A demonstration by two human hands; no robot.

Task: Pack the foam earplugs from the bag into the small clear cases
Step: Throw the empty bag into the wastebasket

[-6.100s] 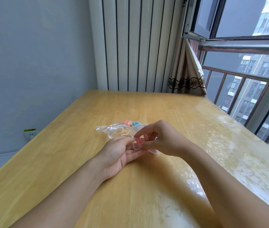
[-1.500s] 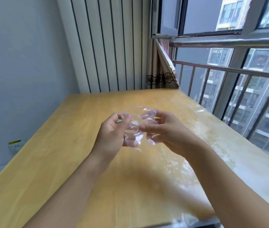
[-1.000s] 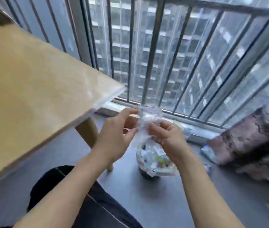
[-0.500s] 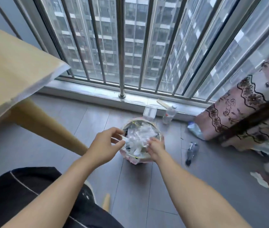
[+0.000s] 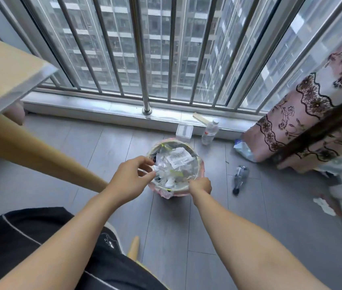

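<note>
I am looking down at the floor beside the table, not at the tabletop. Both hands hover over a round waste bin point(image 5: 200, 164) with a pink liner, full of crumpled paper and plastic. My left hand point(image 5: 131, 175) pinches the edge of the crumpled clear bag point(image 5: 162, 166), which lies on the rubbish. My right hand point(image 5: 200, 184) is at the bin's near rim with its fingers curled down out of sight. No earplugs or small clear cases are in view.
The wooden table's corner point(image 5: 2, 80) and its slanted leg point(image 5: 40, 155) are at the left. A clear box point(image 5: 184, 130), an upright bottle point(image 5: 210, 132) and a fallen bottle point(image 5: 240, 177) lie by the window rail point(image 5: 147, 59). A patterned curtain point(image 5: 304, 114) hangs at the right.
I turned from the tabletop to the floor, carrying the clear bag in both hands to the bin. Since half a second ago the bag has sunk onto the rubbish and my right hand dropped to the rim.
</note>
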